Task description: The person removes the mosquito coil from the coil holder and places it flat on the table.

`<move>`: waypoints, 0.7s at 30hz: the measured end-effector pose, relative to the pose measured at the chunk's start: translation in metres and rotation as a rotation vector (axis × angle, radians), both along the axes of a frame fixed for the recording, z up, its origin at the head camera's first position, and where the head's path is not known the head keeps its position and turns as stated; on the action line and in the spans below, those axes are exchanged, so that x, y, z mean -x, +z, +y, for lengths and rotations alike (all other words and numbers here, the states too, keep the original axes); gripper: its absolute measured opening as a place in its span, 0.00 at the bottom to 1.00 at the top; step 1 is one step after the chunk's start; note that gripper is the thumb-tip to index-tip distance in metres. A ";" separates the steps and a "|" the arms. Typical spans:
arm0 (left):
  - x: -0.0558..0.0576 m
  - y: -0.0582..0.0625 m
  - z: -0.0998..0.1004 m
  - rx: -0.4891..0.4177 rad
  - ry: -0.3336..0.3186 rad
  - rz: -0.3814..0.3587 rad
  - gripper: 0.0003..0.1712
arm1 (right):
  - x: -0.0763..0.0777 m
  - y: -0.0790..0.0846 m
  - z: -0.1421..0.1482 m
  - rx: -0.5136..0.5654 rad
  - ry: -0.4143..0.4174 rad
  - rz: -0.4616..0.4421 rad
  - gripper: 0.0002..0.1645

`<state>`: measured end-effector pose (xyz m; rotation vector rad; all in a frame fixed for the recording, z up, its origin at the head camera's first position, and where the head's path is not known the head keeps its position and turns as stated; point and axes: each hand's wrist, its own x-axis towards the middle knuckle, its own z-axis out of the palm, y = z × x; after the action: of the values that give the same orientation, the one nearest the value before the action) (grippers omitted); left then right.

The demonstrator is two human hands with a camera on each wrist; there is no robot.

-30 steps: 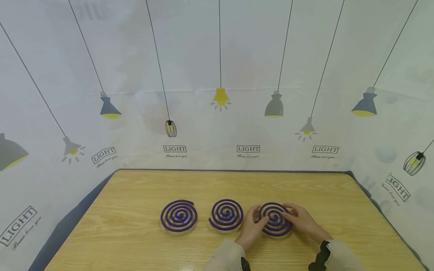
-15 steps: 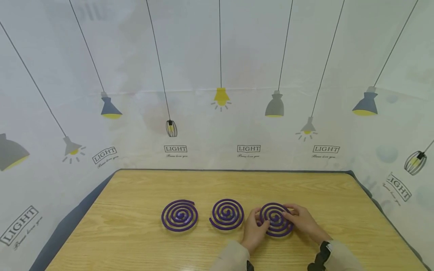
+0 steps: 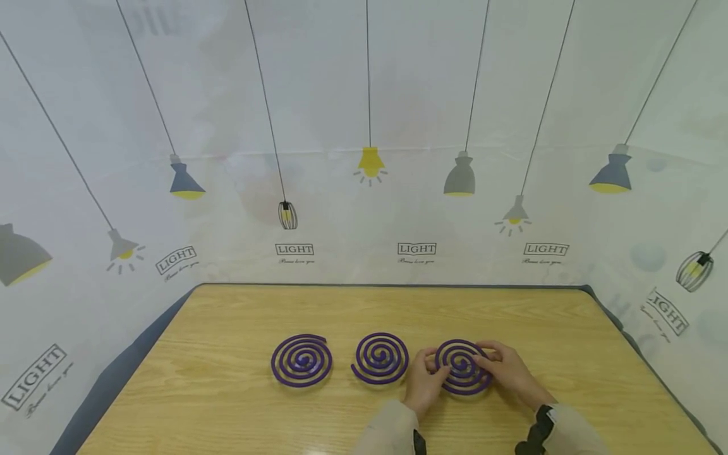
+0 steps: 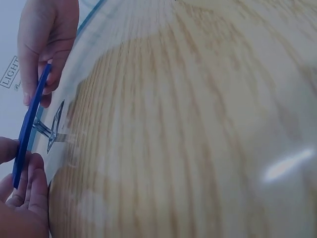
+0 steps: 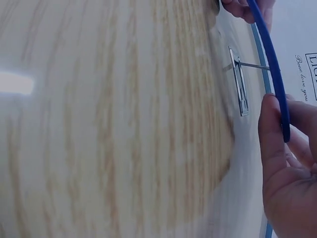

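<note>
Three purple mosquito coils lie in a row in the head view: a left coil (image 3: 304, 360), a middle coil (image 3: 381, 357) and a right coil (image 3: 461, 363). My left hand (image 3: 423, 384) pinches the right coil's left edge between thumb and fingers. On the opposite edge, my right hand (image 3: 508, 373) pinches the same coil. Both wrist views show this coil (image 4: 30, 124) edge-on as a thin band, raised over the table on a small metal stand (image 4: 44, 130). The stand's flat base (image 5: 238, 82) rests on the wood.
The wooden table (image 3: 227, 417) has a dark back edge. Behind and beside it hangs a pale sheet (image 3: 318, 95) printed with lamps and the word LIGHT. Black straps (image 3: 544, 424) circle the wrists over light sleeves.
My left wrist and sleeve have shifted slightly to the right. The right hand keeps its place, and the coils stay where they were.
</note>
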<state>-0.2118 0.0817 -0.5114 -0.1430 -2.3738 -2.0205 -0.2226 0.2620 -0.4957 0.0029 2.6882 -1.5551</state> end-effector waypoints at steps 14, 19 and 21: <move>0.002 0.000 -0.001 0.083 -0.028 0.061 0.21 | -0.004 0.004 -0.003 -0.054 -0.032 0.030 0.22; 0.004 0.004 -0.001 0.094 -0.035 0.037 0.21 | -0.003 0.003 -0.001 -0.061 -0.037 0.036 0.23; 0.005 0.005 -0.001 0.095 -0.037 0.014 0.21 | -0.003 0.003 -0.001 -0.056 -0.037 0.031 0.23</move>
<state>-0.2166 0.0805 -0.5062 -0.2037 -2.4779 -1.9151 -0.2193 0.2611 -0.4928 0.0298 2.7704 -1.5014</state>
